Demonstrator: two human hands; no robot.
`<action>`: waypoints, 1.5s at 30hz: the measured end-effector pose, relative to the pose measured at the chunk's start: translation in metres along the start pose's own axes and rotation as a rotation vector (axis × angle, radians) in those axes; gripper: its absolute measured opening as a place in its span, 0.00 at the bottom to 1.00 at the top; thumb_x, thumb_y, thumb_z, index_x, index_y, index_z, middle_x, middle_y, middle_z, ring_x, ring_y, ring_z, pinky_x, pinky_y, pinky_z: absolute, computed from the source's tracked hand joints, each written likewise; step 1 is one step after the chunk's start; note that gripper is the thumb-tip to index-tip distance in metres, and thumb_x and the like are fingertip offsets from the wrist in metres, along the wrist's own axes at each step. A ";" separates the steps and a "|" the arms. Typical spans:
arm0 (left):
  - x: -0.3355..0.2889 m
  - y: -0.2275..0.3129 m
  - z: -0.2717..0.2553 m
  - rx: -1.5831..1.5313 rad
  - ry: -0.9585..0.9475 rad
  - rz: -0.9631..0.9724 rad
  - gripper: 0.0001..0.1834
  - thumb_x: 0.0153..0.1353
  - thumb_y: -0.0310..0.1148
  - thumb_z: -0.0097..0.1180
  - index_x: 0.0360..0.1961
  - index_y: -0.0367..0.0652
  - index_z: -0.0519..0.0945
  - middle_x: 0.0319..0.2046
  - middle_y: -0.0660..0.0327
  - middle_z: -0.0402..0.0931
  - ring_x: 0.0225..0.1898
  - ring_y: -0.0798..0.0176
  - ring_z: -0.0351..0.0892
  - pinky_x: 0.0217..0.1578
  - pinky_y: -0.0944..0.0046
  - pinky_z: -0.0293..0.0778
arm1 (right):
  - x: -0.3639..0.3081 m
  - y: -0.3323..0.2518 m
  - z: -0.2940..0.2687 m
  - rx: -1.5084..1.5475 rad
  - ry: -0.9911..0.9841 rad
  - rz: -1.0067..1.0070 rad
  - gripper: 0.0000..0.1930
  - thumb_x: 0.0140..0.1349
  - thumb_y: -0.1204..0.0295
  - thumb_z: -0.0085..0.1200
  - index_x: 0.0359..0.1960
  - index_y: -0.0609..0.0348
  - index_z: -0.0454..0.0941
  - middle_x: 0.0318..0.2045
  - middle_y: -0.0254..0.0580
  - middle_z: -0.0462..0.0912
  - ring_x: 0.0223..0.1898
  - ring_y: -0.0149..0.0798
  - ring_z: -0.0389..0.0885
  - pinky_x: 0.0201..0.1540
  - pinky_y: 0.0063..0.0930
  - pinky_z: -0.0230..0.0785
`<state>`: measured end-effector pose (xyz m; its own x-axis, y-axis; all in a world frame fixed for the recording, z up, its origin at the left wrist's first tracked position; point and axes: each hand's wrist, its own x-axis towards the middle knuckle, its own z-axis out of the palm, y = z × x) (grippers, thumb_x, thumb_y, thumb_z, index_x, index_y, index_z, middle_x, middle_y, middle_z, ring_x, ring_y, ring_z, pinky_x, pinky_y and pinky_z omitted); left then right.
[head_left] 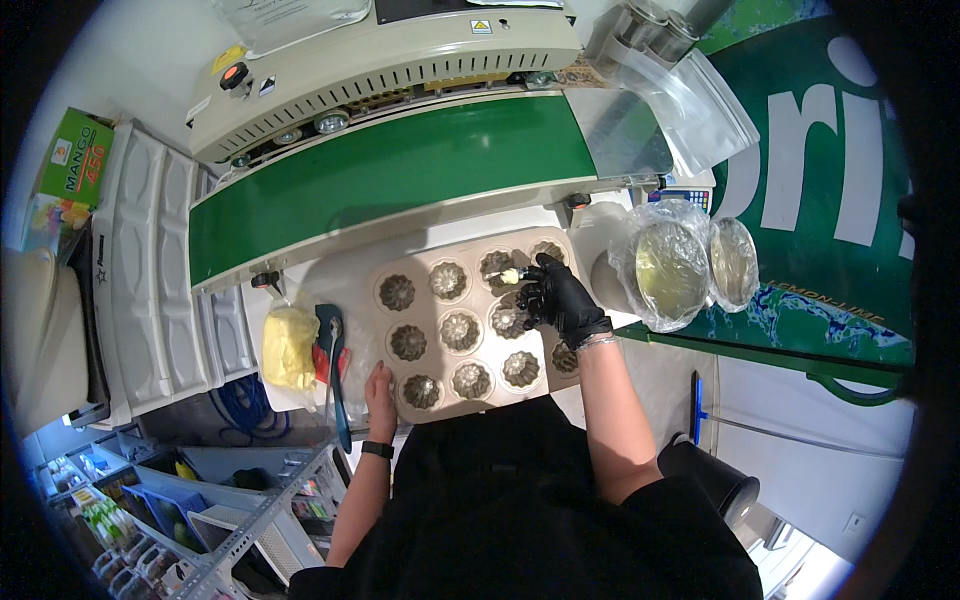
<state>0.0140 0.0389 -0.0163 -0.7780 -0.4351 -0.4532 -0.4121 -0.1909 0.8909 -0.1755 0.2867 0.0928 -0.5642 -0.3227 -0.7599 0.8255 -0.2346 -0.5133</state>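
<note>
- Cluttered kitchen space seen from above: a pale worktop (330, 275) carries a beige baking mould (400, 325) with a dozen fluted cups in three rows.
- Behind the mould stands a long machine with a green conveyor belt (390, 180) and a cream housing (400, 60) with slotted vents and a round orange knob (233, 74).
- Right hand (560, 298), in a black glove, is closed around a small brush (512, 275) whose pale bristles point into a cup in the back row of the mould, towards its right end.
- A thin bracelet (597, 342) sits on that wrist, just below the glove's cuff.
- Left hand (379, 388) is bare, fingers flat and loosely together, pressing on the near left corner of the mould; it grips nothing.
- A dark band (377, 449) circles the left wrist.
- Just left of the mould lies a yellow block of butter (288, 347) in clear wrap, and beside it a dark-handled spatula (335, 375) over something red.
- To the right of the mould sit two round containers of yellowish stuff (669, 262) covered in clear film, near a small scale with buttons (683, 194).
- A clear plastic bag (690, 105) lies at the right end of the belt.
- Far left, a green carton (77, 155) rests by a white ribbed panel (150, 260).
- Lower left, metal shelving (250, 520) holds small bottles and blue trays.
</note>
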 end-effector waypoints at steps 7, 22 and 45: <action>0.006 -0.001 -0.002 0.037 0.051 -0.027 0.26 0.53 0.41 0.45 0.47 0.29 0.63 0.46 0.52 0.65 0.49 0.62 0.61 0.50 0.68 0.54 | -0.014 0.012 0.025 0.173 -0.050 -0.051 0.15 0.55 0.55 0.38 0.28 0.52 0.69 0.16 0.32 0.69 0.18 0.30 0.69 0.19 0.24 0.62; -0.058 0.049 -0.055 0.602 0.396 0.253 0.12 0.52 0.42 0.48 0.27 0.44 0.70 0.20 0.55 0.71 0.23 0.54 0.74 0.21 0.62 0.66 | -0.012 0.105 0.156 -0.275 -0.652 0.088 0.19 0.56 0.58 0.37 0.44 0.56 0.66 0.21 0.34 0.70 0.22 0.29 0.69 0.24 0.24 0.64; 0.020 0.109 -0.153 0.817 0.316 0.552 0.09 0.48 0.39 0.49 0.26 0.46 0.73 0.21 0.61 0.71 0.21 0.61 0.71 0.23 0.65 0.65 | 0.016 0.192 0.152 0.090 -0.505 0.241 0.17 0.52 0.59 0.40 0.40 0.52 0.69 0.23 0.36 0.72 0.24 0.33 0.71 0.28 0.30 0.66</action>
<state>0.0260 -0.1251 0.0768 -0.8452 -0.5142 0.1460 -0.3234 0.7095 0.6261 -0.0279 0.0965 0.0423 -0.3143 -0.7700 -0.5553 0.9399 -0.1703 -0.2960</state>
